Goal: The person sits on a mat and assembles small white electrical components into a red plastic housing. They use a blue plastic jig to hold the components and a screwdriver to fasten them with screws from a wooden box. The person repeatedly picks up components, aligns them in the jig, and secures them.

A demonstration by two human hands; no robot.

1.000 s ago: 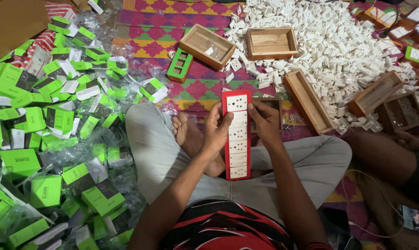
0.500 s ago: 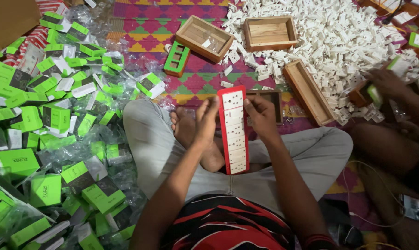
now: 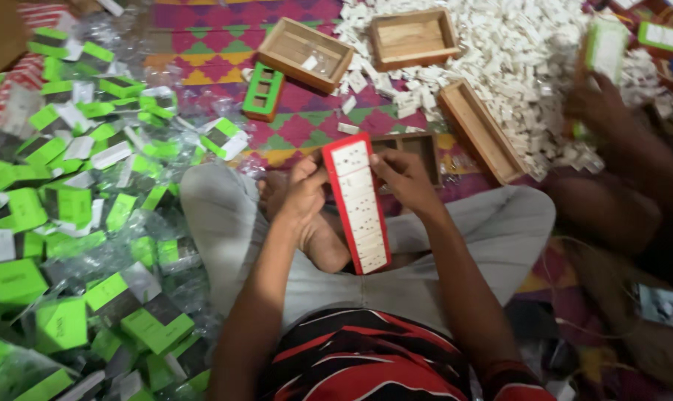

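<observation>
— What do you see in the hands now?

— I see a long red tray [image 3: 360,202] filled with a row of white domino tiles [image 3: 359,197]. Both hands grasp it. The left hand [image 3: 301,194] clasps its left edge near the top, and the right hand [image 3: 405,178] grips the right edge, with the thumb on the upper tiles. The tray stands above the crossed legs, a little tilted, its far end away from the body.

— And what is around the hands?

— Just behind the right hand lies a dark wooden box [image 3: 414,148] on the patterned mat [image 3: 225,44]. Farther beyond the hands I see two light wooden boxes [image 3: 305,53] and a small green tray [image 3: 263,91]. Beyond and to the right of the right hand there is a big heap of loose white tiles [image 3: 515,67], and one more long wooden box [image 3: 481,132] beside it. To the left of the left hand, many green packages [image 3: 69,208] in clear plastic cover the floor. Far at the right side, the hand of another person [image 3: 596,104] holds something green and white; I cannot tell what exactly.
</observation>
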